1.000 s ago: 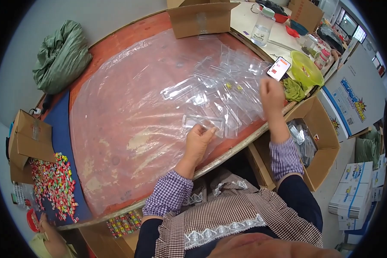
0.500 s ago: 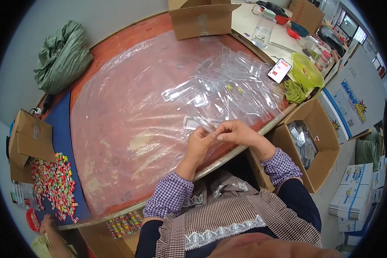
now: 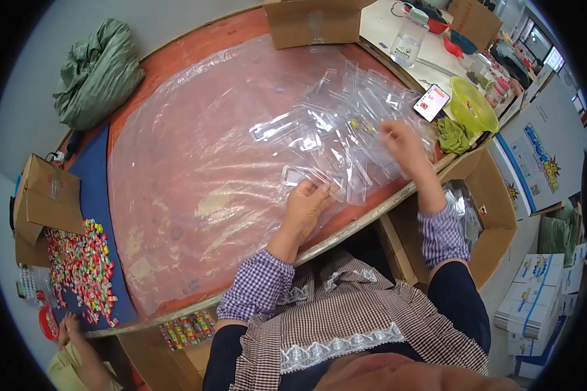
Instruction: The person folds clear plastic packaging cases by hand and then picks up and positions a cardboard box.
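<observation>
Bench (image 3: 182, 57) carried a clear-plastic tray pile (image 3: 365, 107) toward its right edge. Right hand (image 3: 404, 144) was over the pile, fingers curled; couldn't tell if holding anything. Left hand (image 3: 308, 205), near the front edge, had fingers clamped on one tray (image 3: 325, 177); light rim pinch looked best, avoiding bent plastic.

Packing wkshop, per worktable (image 3: 202, 45) w/ clear plastic cases (image 3: 372, 104), open cardbd box (image 3: 499, 195), stacked cartons (image 3: 531, 287) (printed ones).
</observation>
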